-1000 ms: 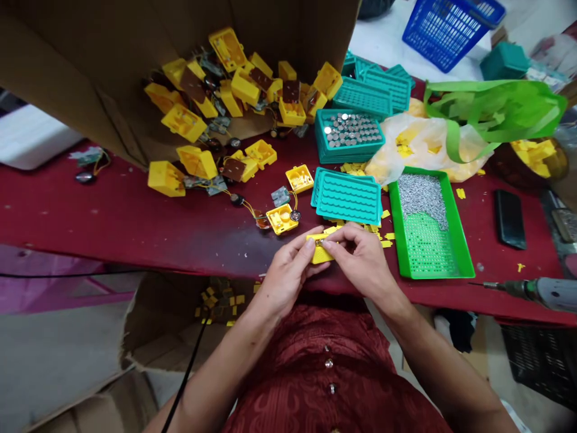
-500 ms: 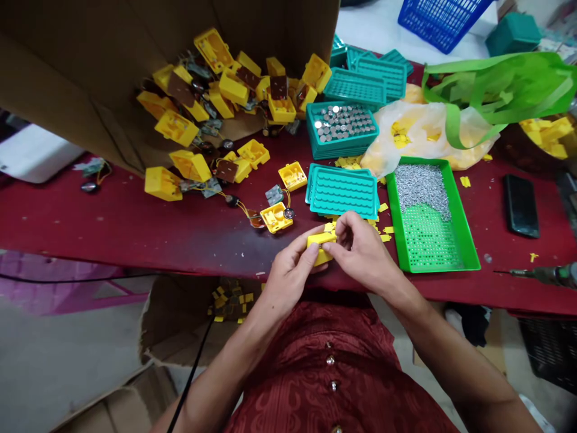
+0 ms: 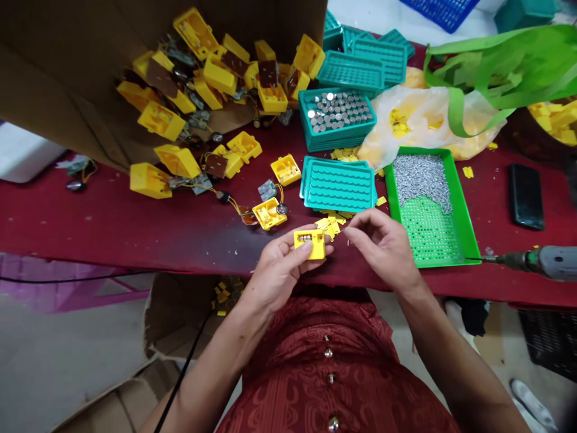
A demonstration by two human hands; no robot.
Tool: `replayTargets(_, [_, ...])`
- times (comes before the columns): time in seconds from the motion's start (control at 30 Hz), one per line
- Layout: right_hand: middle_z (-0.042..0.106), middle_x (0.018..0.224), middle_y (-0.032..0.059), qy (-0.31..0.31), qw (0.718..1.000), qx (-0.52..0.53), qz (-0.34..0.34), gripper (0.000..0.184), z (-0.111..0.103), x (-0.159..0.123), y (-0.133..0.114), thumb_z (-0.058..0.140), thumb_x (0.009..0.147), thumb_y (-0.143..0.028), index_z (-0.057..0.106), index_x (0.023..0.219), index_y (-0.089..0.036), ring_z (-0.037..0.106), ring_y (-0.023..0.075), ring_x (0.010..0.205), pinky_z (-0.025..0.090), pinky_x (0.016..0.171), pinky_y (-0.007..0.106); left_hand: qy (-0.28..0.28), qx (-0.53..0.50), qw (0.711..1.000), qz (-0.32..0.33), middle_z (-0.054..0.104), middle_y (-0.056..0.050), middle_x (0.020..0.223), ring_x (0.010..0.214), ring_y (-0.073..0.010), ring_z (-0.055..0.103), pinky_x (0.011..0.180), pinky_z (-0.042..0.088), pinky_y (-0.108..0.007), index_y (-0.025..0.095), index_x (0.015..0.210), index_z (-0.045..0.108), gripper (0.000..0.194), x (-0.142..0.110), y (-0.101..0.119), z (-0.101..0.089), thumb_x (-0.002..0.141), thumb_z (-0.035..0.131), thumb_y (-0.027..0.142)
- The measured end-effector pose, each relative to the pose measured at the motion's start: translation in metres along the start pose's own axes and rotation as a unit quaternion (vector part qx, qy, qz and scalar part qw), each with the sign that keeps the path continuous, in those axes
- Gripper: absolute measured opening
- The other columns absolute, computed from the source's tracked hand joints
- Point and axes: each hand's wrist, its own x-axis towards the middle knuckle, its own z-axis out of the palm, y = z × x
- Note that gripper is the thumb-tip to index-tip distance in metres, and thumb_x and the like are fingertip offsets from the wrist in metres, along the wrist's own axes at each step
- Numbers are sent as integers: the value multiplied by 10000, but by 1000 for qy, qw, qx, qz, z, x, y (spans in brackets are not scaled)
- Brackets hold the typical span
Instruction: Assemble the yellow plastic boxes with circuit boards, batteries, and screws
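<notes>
Ref. pt: green tray (image 3: 469,243) on red tabletop (image 3: 90,216); L/R = wearer's own.

Yellow case (image 3: 319,248): in L hand (image 3: 274,270), L of green tray, well apart from it, at its near-end level. L grip closed on case, thumb across front. Slot side faces up; silvery parts in slot, type too small to ID.

R hand (image 3: 383,249): between case & green tray, off case, fingertips close tog. Can't tell if R grip pinches anything; maybe sth. v. thin at tips.

Δ vs ~0.5 s ago: R fingers were at case; now apart. Case also turned, slot now showing. Prob. means handling at slot has paused, case steadied by L alone.

Nearby: yellow tabs (image 3: 332,226) & teal trays (image 3: 340,185), both L of green tray. Teal box w/ metal discs (image 3: 340,113) farther off, up-L of it. Silvery bits (image 3: 421,177), prob. screws, inside its far half. Phone (image 3: 526,195) R of it; drill (image 3: 556,263) R of near R corner.

Labels/brands: none legible, incl. drill, phone, case.
</notes>
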Motion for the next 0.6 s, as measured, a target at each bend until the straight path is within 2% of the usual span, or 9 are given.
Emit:
replayTargets(0.07, [672, 820, -10, -9, 997, -48, -56, 34, 1, -6, 1, 634, 873, -202, 641, 842, -192, 614, 105, 763, 492, 709, 265, -12, 3, 1000, -16, 766, -121, 1058, 885, -203, 745, 762, 580, -259, 124, 1114, 701, 358, 1, 0, 1, 777, 767, 229])
replayTargets(0.13, [694, 881, 7, -24, 990, -86, -110, 79, 2, -9, 2, 610, 892, -141, 671, 884, -190, 637, 110, 838, 512, 787, 279, -13, 6, 1000, -17, 764, -112, 1065, 890, -204, 744, 739, 587, -254, 137, 1127, 697, 372, 2, 0, 3, 776, 770, 235])
replayTargets(0.23, [696, 905, 29, -34, 981, -104, -162, 137, 4, -11, 3, 579, 905, -105, 689, 937, -180, 651, 120, 863, 536, 797, 290, -1, 9, 1000, -10, 756, -94, 1078, 888, -195, 737, 702, 599, -244, 154, 1145, 687, 395, 2, -1, 7, 767, 781, 224])
replayTargets(0.47, [698, 906, 55, -50, 963, -150, -219, 200, 4, -13, 11, 510, 935, -121, 700, 949, -182, 656, 141, 865, 560, 768, 312, 17, 14, 1000, -2, 744, -62, 1044, 818, -146, 699, 704, 603, -241, 159, 1087, 706, 379, 4, -7, 11, 726, 810, 215])
replayTargets(0.6, [699, 897, 44, -59, 968, -119, -212, 170, 2, -14, 15, 532, 928, -139, 693, 943, -190, 656, 142, 849, 556, 760, 316, 19, 18, 1000, -6, 741, -56, 1007, 787, -140, 691, 688, 600, -238, 161, 1075, 709, 374, 5, -9, 12, 722, 814, 225])
